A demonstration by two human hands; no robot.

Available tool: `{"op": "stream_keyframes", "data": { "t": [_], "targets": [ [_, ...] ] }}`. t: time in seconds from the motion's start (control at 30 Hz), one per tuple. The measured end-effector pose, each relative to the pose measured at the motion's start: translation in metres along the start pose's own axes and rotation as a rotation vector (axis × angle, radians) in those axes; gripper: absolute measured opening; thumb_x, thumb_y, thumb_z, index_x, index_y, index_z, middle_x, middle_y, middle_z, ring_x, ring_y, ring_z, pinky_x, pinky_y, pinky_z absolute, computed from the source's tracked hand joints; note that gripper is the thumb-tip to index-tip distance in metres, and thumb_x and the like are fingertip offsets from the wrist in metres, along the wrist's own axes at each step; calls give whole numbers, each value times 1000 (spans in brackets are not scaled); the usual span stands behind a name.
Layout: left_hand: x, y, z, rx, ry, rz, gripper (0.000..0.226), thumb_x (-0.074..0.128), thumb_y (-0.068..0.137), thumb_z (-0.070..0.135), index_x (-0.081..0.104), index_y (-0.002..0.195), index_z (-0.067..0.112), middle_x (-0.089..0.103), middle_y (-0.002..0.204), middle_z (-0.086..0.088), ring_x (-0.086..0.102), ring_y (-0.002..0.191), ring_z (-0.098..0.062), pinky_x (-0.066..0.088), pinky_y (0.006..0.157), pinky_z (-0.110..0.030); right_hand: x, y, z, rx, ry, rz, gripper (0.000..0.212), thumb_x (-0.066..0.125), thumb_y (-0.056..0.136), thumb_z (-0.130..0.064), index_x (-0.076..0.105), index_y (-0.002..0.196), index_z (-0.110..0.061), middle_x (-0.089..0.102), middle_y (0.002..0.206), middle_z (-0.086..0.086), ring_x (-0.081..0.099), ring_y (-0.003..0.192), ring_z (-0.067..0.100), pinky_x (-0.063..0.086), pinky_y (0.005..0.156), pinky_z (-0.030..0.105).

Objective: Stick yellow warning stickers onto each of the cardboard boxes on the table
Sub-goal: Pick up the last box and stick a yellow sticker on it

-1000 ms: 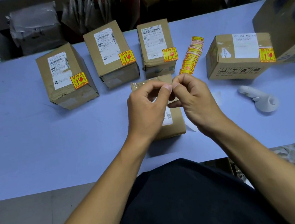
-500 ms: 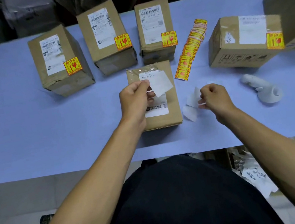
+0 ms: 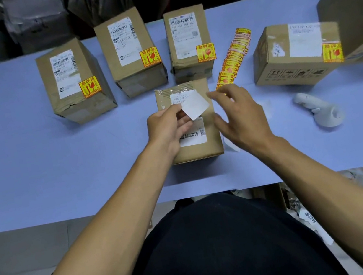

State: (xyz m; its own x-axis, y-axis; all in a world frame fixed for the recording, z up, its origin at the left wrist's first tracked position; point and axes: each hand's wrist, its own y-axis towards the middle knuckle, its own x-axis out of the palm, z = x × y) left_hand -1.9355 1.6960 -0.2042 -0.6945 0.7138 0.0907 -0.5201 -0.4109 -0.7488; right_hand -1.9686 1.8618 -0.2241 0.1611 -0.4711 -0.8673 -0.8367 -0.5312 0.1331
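Now we log the head view: our left hand (image 3: 169, 127) pinches a white square of paper (image 3: 196, 108) by its lower left corner between thumb and curled fingers, the white face turned up toward us; we cannot tell whether it is a sticker seen from behind or bare backing; it hovers over the near box (image 3: 198, 149), which lies flat at the table's centre and carries a white shipping label but no yellow sticker on the faces we see; our right hand (image 3: 239, 118) hangs just at 3 o'clock of that square, fingers spread and relaxed, gripping nothing, its fingertips close to the paper's right edge but apart from it; it covers part of the box's right edge.

At 12 o'clock of the near box stands a row of three upright boxes; the left box (image 3: 75, 83), the middle box (image 3: 130, 54) and the right box (image 3: 188, 42) each bear a yellow warning sticker at the lower right corner of the white label; at 2 o'clock lies a fourth box (image 3: 292, 56) on its side, likewise stickered at its right edge; between it and the row lies the strip of yellow stickers (image 3: 233, 56), running from 1 o'clock down toward our right fingertips.

At 3 o'clock, well apart, a white handheld device (image 3: 320, 111) rests on the blue table (image 3: 61, 171); white paper scraps (image 3: 231, 145) lie beside the near box's right side; a large carton (image 3: 352, 3) fills the far right edge.
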Motion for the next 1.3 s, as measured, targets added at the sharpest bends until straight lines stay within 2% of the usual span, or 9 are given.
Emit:
{"op": "stream_keyframes", "data": {
  "t": [0.27, 0.4, 0.5, 0.57, 0.7, 0.9, 1.1, 1.2, 1.3],
  "targets": [
    [-1, -8, 0, -217, -237, -77, 14, 54, 96, 3, 60, 83, 2, 63, 68, -11, 68, 47, -18, 58, 47, -27, 4, 9, -14, -177, -18, 110, 4, 67, 85, -1, 69, 87, -2, 68, 94, 14, 60, 88, 38, 49, 67, 42],
    [-12, -8, 1, -260, -399, -85, 18, 57, 95, 19, 64, 89, 4, 65, 81, -10, 68, 70, -22, 58, 55, -30, 4, 14, -16, 383, 524, 0, 5, 66, 90, -8, 66, 86, -12, 66, 82, 1, 59, 79, 16, 50, 74, 33],
    [-18, -4, -2, -58, -36, -90, 13, 60, 94, 25, 66, 94, 13, 68, 87, -3, 65, 74, -16, 55, 62, -28, -6, 20, -14, 983, 1275, -184, 10, 67, 91, -10, 63, 86, -17, 69, 78, 1, 65, 69, 13, 58, 68, 29],
    [-17, -6, -5, 25, 197, -153, 9, 64, 93, 26, 68, 92, 17, 70, 88, 0, 64, 70, -13, 54, 66, -26, -10, 21, -10, 1117, 1418, -264, 11, 68, 90, -11, 60, 89, -18, 69, 80, 3, 68, 64, 12, 59, 61, 26],
    [-10, -10, -9, -59, 131, -266, 8, 66, 93, 25, 70, 89, 19, 70, 82, 2, 64, 64, -11, 53, 69, -29, -9, 21, -17, 1170, 1426, -322, 7, 66, 91, -14, 62, 87, -17, 67, 77, 4, 64, 59, 10, 55, 52, 21],
    [-2, -10, -19, 82, 115, -168, 8, 66, 93, 14, 66, 85, 14, 66, 70, 0, 63, 67, -14, 54, 65, -28, -7, 19, -21, 1080, 1373, -303, 6, 66, 92, -14, 65, 87, -17, 66, 77, 3, 64, 63, 12, 56, 55, 23],
    [-12, -18, -15, 876, 792, -106, 8, 64, 92, 18, 67, 85, 20, 63, 76, 14, 57, 65, -1, 44, 61, -15, -9, 18, -20, 909, 1228, -249, 19, 69, 91, -21, 64, 108, -14, 64, 90, 5, 65, 84, 19, 59, 64, 27],
    [-20, -17, 1, 1045, 1087, -157, 7, 61, 92, 21, 68, 92, 18, 66, 85, 8, 58, 71, -14, 46, 65, -29, -13, 14, -16, 675, 793, -134, 52, 70, 89, -29, 50, 137, -22, 64, 110, -4, 66, 89, 11, 53, 71, 23],
    [-25, -15, 17, 1185, 1534, -269, 14, 53, 95, 26, 65, 97, 19, 67, 94, 1, 60, 86, -25, 46, 63, -37, -25, 11, -11, 144, 236, -85, 49, 67, 89, -27, 53, 135, -22, 62, 121, -3, 61, 100, 17, 51, 79, 31]
  ]
}}
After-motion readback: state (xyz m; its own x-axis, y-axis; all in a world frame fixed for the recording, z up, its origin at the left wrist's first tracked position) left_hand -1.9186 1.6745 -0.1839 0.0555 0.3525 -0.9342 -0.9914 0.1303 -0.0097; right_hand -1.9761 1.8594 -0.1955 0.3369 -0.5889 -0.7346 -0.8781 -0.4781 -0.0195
